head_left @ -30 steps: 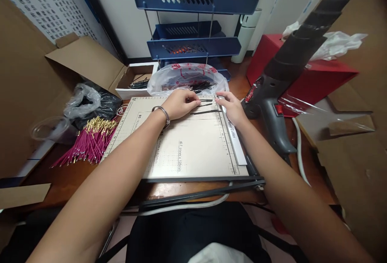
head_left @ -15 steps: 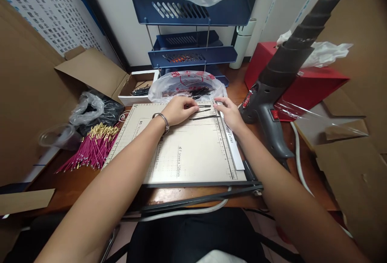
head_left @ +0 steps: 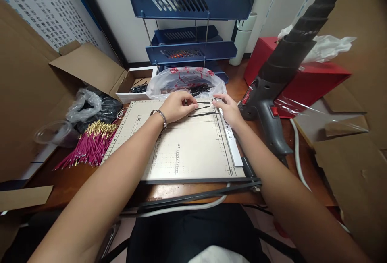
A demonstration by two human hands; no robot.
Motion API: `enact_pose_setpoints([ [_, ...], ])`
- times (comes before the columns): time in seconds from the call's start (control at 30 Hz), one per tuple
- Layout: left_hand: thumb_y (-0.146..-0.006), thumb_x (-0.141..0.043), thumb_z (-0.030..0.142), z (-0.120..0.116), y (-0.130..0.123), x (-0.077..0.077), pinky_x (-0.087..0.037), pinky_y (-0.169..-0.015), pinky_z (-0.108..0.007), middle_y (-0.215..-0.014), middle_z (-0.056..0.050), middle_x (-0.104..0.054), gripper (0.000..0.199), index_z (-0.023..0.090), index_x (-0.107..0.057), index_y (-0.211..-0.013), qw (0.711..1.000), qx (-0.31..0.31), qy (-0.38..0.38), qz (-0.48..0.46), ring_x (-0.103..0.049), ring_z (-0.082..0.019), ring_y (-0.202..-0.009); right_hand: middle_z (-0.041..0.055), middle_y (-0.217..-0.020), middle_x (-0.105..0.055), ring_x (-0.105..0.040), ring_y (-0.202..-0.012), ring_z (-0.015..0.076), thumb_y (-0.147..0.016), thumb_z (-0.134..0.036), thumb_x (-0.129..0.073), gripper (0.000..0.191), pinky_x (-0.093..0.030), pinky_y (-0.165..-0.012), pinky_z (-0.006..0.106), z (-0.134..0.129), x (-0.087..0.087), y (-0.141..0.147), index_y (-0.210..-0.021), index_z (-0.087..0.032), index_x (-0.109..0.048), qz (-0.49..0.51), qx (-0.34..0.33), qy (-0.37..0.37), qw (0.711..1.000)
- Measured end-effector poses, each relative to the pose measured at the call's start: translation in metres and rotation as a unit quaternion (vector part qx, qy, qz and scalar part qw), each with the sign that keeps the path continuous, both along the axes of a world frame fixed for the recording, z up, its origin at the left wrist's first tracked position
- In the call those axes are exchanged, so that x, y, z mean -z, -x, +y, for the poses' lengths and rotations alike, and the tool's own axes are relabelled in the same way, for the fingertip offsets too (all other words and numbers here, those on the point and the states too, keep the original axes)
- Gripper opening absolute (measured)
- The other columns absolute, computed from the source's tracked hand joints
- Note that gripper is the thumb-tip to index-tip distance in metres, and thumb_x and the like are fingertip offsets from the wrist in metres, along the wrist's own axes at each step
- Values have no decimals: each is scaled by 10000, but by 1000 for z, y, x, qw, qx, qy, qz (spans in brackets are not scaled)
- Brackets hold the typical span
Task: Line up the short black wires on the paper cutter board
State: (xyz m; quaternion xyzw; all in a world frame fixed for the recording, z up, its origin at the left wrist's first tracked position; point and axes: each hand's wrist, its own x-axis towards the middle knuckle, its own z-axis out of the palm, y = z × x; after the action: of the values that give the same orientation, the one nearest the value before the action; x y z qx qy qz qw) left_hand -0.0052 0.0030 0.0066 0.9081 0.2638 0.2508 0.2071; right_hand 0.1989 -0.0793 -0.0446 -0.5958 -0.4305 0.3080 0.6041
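Observation:
A paper cutter with a cream gridded board (head_left: 193, 150) lies before me. My left hand (head_left: 177, 106) rests palm down near its far edge, thumb and fingers closed on a thin black cord (head_left: 205, 103). Another short black cord (head_left: 203, 114) lies just below, reaching toward the white guide strip (head_left: 232, 144). At the far end of that strip, my right hand (head_left: 229, 112) has thumb and forefinger slightly apart, fingertips beside the cord ends. I cannot tell whether those fingertips touch a cord. The black cutter arm (head_left: 196, 195) stretches along the near side.
Behind the board sit a plastic bag (head_left: 163, 83) of black cords and an open carton (head_left: 123, 90). A heat gun (head_left: 269, 94) stands at right by a red box (head_left: 317, 81). Magenta gold-tipped pieces (head_left: 89, 146) lie left. Blue trays (head_left: 190, 51) rise behind.
The view has shifted slightly, so everything sits a little higher and further left. Both hands keep nearly the same pose at the cords.

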Motion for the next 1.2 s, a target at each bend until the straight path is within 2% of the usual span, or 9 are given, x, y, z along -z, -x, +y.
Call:
enact_pose_setpoints([
  [0.4, -834, -734, 258, 1, -1, 1, -443, -733, -297, -749, -34, -696, 115, 175, -803, -793, 1000, 5, 2, 17, -582, -167, -744, 57, -1153, -727, -614, -1190, 286, -584, -265, -696, 421, -408, -1170, 486, 1, -1, 0, -1003, -225, -677, 7, -4, 8, 1000],
  [0.6, -862, -685, 259, 3, -1, 2, -439, -736, -303, -790, -39, -706, 140, 172, -788, -823, 1000, 9, -10, 22, -578, -166, -747, 75, -1163, -728, -612, -1193, 290, -580, -258, -694, 427, -416, -1160, 479, 0, -3, 2, -1004, -209, -681, 16, -2, 7, 1000],
  [0.73, -871, -697, 282, 2, -3, 4, -432, -762, -317, -792, -40, -696, 142, 180, -787, -833, 999, 4, -25, 30, -574, -176, -768, 55, -1144, -725, -602, -1208, 287, -579, -269, -696, 397, -406, -1166, 477, 0, -5, 4, -974, -227, -679, 30, 7, 16, 999],
  [0.97, -878, -721, 305, -1, -10, 5, -431, -806, -332, -784, -37, -678, 135, 193, -779, -832, 998, 4, -51, 32, -572, -189, -794, 30, -1069, -709, -632, -1148, 282, -602, -341, -695, 431, -457, -1117, 496, -2, -7, 6, -1021, -247, -670, 141, -21, 45, 989],
  [1.2, -877, -713, 291, 0, -13, 6, -430, -813, -341, -794, -37, -689, 131, 187, -775, -826, 998, -3, -47, 36, -576, -196, -808, 38, -1080, -706, -595, -1198, 280, -568, -269, -701, 427, -439, -1131, 464, -1, -7, 7, -989, -241, -638, 55, -5, 22, 998],
])
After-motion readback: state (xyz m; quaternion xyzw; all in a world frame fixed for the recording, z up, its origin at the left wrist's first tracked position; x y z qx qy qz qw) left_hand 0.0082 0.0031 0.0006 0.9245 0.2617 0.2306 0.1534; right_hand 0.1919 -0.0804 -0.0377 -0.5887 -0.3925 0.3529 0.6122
